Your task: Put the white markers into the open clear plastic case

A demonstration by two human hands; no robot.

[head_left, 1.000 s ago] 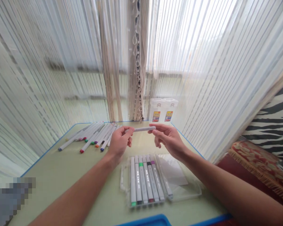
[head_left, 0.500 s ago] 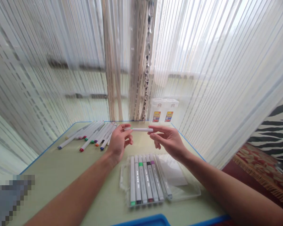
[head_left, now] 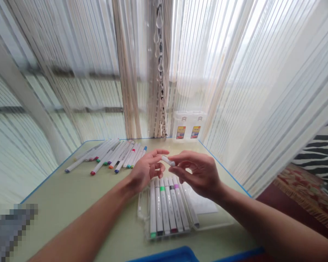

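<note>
A white marker (head_left: 168, 161) is pinched at its near end between the thumb and fingertips of my right hand (head_left: 201, 174). It points away from me, so it looks short. At its far end is my left hand (head_left: 144, 170), its fingers apart; whether they touch the marker is unclear. Below both hands lies an open clear plastic case (head_left: 141, 207) with several white markers (head_left: 165, 211) side by side in it. Their ends and bands show green, black, dark red and purple. One more marker (head_left: 191, 207) rests slanted near the hinge, by the lid.
A loose pile of white markers (head_left: 106, 156) with coloured ends lies at the back left of the pale green table (head_left: 79, 207). Clear plastic cases (head_left: 190, 127) with labels stand at the back, before string curtains (head_left: 98, 91). A blue object (head_left: 166, 254) sits at the front edge.
The marker has turned from lying crosswise between both hands to pointing away, now in my right hand's pinch. My right hand has moved left and nearer; my left fingers have loosened from the marker.
</note>
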